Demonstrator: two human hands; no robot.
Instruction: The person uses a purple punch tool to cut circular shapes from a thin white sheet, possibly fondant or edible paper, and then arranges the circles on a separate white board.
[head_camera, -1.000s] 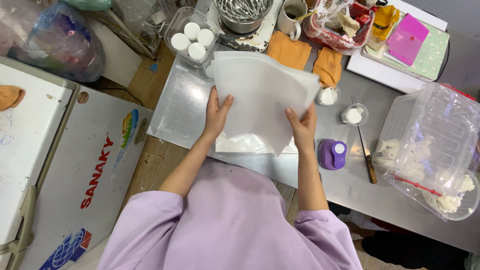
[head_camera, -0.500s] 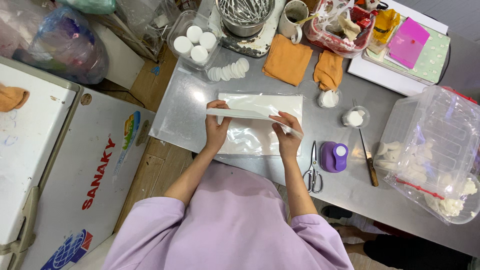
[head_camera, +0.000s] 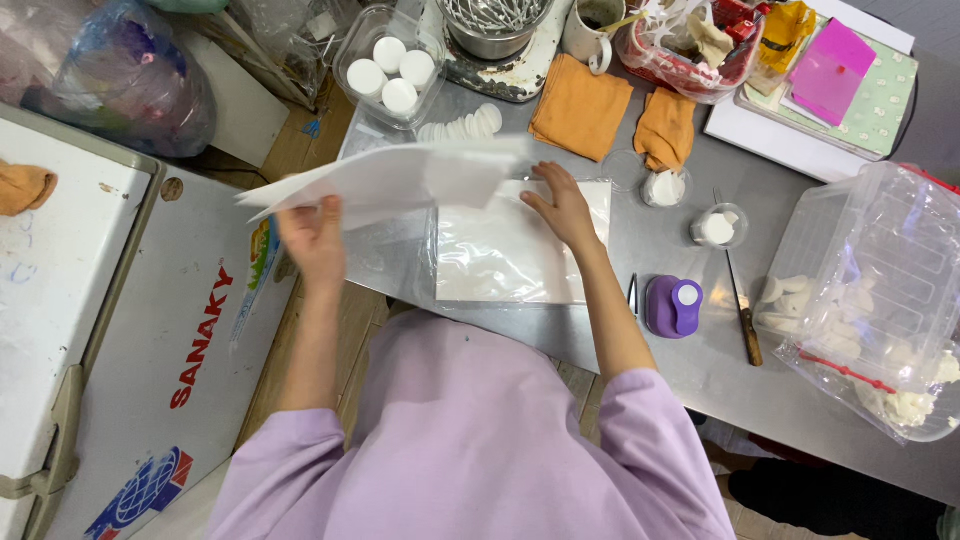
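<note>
gripping white sheets (head_camera: 400, 178) in left hand (head_camera: 315, 240), long axis running left-right, right hand (head_camera: 560, 205) flat on plastic bag (head_camera: 500, 262)

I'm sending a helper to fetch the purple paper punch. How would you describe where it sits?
On the steel table, look beside the right hand's forearm, near the front edge. The paper punch sits between scissors and a knife; it alone is purple, rounded, with a white round button.
</note>
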